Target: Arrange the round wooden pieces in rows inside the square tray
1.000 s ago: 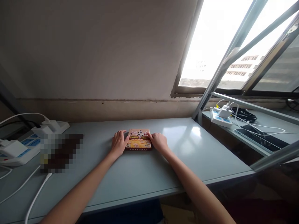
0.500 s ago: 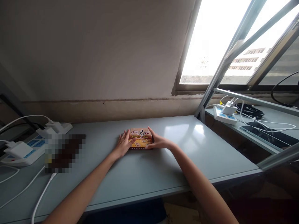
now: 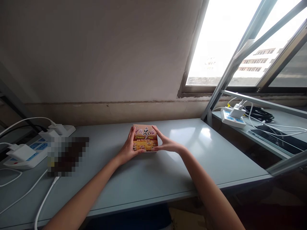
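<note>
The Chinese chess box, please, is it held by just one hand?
No, the left hand and right hand hold the box at opposite sides.

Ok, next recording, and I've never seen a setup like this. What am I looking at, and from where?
There is no machine here, just a person's two bare hands. The only view comes from a camera worn on the head, looking forward and down. The left hand and right hand hold a Chinese chess box between them, at its two sides, over a grey desk. On the desk's left are a white power strip with plugs and cables, and a dark pixelated patch that I cannot identify.
</note>
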Tool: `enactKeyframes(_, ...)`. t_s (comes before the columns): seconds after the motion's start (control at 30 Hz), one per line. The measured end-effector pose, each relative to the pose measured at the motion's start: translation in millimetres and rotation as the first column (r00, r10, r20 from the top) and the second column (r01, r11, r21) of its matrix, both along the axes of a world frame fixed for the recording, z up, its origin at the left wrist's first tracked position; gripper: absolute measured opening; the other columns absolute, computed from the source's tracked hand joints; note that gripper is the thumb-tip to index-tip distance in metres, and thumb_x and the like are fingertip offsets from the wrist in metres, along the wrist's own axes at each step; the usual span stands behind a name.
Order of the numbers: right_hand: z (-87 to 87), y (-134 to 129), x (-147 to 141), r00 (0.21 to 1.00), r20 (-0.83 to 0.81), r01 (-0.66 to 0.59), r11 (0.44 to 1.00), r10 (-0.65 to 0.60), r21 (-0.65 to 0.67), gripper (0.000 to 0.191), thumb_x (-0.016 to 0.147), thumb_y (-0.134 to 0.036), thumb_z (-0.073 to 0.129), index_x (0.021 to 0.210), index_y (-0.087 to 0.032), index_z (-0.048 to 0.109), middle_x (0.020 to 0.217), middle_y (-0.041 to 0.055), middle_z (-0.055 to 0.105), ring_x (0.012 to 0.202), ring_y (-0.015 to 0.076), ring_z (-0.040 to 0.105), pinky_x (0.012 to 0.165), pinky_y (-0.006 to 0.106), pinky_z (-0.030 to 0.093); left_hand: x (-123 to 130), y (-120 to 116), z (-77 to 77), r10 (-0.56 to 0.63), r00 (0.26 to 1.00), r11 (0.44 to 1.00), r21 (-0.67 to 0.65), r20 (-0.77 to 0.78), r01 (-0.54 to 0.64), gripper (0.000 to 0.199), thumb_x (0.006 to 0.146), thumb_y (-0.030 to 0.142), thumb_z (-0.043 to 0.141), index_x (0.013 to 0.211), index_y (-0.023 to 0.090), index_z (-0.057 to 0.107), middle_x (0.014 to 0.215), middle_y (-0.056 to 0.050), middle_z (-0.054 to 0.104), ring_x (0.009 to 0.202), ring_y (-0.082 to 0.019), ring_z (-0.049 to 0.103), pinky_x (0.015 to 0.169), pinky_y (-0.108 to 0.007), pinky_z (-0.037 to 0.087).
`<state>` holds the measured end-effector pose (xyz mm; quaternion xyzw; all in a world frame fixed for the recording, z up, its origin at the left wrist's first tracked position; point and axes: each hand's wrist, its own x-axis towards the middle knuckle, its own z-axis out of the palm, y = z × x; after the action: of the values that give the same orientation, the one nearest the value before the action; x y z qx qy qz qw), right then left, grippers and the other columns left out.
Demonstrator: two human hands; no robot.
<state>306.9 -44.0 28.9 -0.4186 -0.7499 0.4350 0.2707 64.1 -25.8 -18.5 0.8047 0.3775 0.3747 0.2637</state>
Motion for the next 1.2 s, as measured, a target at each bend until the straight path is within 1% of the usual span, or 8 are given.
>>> enactKeyframes(0.1,10.7,-2.8,3.6,0.985,-0.161,-0.05,0.998,0.054,0.027,0.094,0.076,-0.052,0.063,0.146,-0.04,0.0,0.155,-0.0031,0.007,0.142,0.0211,0.01,0.113,0.044,0.022,3.6,-7.0,13.3,0.01,0.998,0.992,0.129,0.061,-0.018,0.099,0.079,0.043,0.064,0.147,0.032,-0.007,0.156,-0.006,-0.009,0.142,-0.029,0.002,0.114,-0.047,0.017)
enactKeyframes(0.23,18.8,-4.7,2.8,0.929,-0.348,-0.113,0.992,0.126,0.058,0.089,0.077,-0.057,0.059,0.145,-0.042,0.003,0.155,-0.0042,0.009,0.141,0.0208,0.014,0.11,0.045,0.028,7.8,-16.5,25.7,0.041,0.984,0.927,0.362,0.175,-0.103,0.082,0.085,0.032,0.058,0.147,0.033,0.004,0.156,-0.005,0.001,0.142,-0.028,0.009,0.113,-0.048,0.021)
enactKeyframes(0.37,20.6,-6.5,-0.1,0.88,-0.458,-0.114,0.992,0.127,0.057,0.077,0.081,-0.052,0.056,0.144,-0.042,0.013,0.153,-0.0036,0.021,0.139,0.0207,0.023,0.109,0.045,0.031,5.6,-19.0,25.4,0.11,0.966,0.722,0.65,0.232,-0.238,0.071,0.088,0.017,0.052,0.144,0.041,0.016,0.154,-0.001,0.015,0.138,-0.026,0.025,0.106,-0.043,0.038)
enactKeyframes(0.47,17.3,-5.9,-1.7,0.891,-0.452,-0.027,0.999,0.04,0.035,0.065,0.085,-0.045,0.053,0.142,-0.04,0.023,0.147,-0.0015,0.034,0.133,0.0203,0.034,0.108,0.045,0.032,-4.2,-12.3,21.6,0.274,0.949,0.575,0.764,0.16,-0.294,0.066,0.088,0.01,0.047,0.142,0.04,0.024,0.153,0.0,0.021,0.132,-0.024,0.038,0.095,-0.034,0.049)
enactKeyframes(0.6,7.6,-0.2,-3.2,0.897,-0.419,0.162,0.987,-0.142,0.012,0.049,0.087,-0.041,0.05,0.134,-0.036,0.039,0.138,0.0015,0.047,0.124,0.0197,0.046,0.105,0.044,0.036,-20.4,4.5,14.8,0.505,0.851,0.674,0.682,-0.145,-0.284,0.061,0.087,0.002,0.031,0.138,0.035,0.039,0.15,0.001,0.03,0.126,-0.021,0.047,0.093,-0.031,0.049)
enactKeyframes(0.8,-6.3,10.2,-6.4,0.89,-0.375,0.272,0.962,-0.259,-0.019,0.04,0.083,-0.039,0.054,0.122,-0.03,0.05,0.127,0.0049,0.056,0.114,0.0193,0.053,0.1,0.042,0.04,-31.9,26.0,-5.2,0.525,0.671,0.824,0.51,-0.524,-0.247,0.044,0.089,0.011,0.034,0.124,0.022,0.057,0.134,-0.009,0.052,0.126,-0.028,0.044,0.107,-0.051,0.029)
enactKeyframes(1.0,-24.3,22.8,-6.6,0.917,-0.273,0.337,0.932,-0.292,0.132,0.036,0.084,-0.039,0.052,0.118,-0.027,0.053,0.12,0.0058,0.059,0.107,0.0191,0.055,0.091,0.038,0.045,-20.1,18.1,0.2,0.545,0.71,0.799,0.532,-0.446,-0.279,0.035,0.093,0.026,0.034,0.117,0.021,0.059,0.134,-0.009,0.051,0.122,-0.025,0.045,0.107,-0.047,0.028)
enactKeyframes(1.2,-43.8,31.6,-9.5,0.865,0.086,0.397,0.779,-0.494,0.485,0.037,0.091,-0.039,0.042,0.124,-0.027,0.053,0.127,0.0052,0.055,0.118,0.0238,0.045,0.099,0.043,0.037,-10.1,12.3,-1.5,0.479,0.804,0.839,0.452,-0.354,-0.301,0.035,0.092,0.023,0.035,0.119,0.02,0.057,0.119,-0.009,0.06,0.107,-0.024,0.053,0.091,-0.04,0.042)
